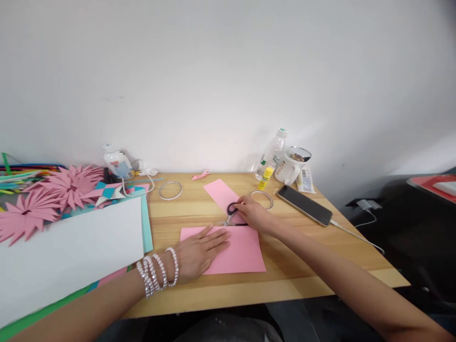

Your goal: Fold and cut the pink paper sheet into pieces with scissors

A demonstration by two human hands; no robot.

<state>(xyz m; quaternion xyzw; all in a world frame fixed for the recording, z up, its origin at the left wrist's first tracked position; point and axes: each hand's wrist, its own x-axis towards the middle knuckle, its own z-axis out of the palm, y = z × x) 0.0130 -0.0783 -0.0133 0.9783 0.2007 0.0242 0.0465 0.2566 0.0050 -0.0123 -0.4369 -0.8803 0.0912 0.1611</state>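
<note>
A pink sheet of paper (242,251) lies near the front of the wooden table. Flat on its left part rests my left hand (199,251), fingers stretched out, with pearl bracelets (160,270) round the wrist. Just beyond the sheet's far edge, my right hand (254,213) has its fingers closed on the handle of a pair of scissors (232,209). The scissors lie low over the table, blades toward the left; part of them is hidden by the hand. Behind them a pink paper strip (219,191) slants away, its near end partly covered.
On the left are paper stacks (78,251) and folded pink paper flowers (71,187). Silver rings (170,191), a glue stick (265,178), a water bottle (272,152), a white mug (290,166) and a charging phone (304,205) stand or lie toward the back and right.
</note>
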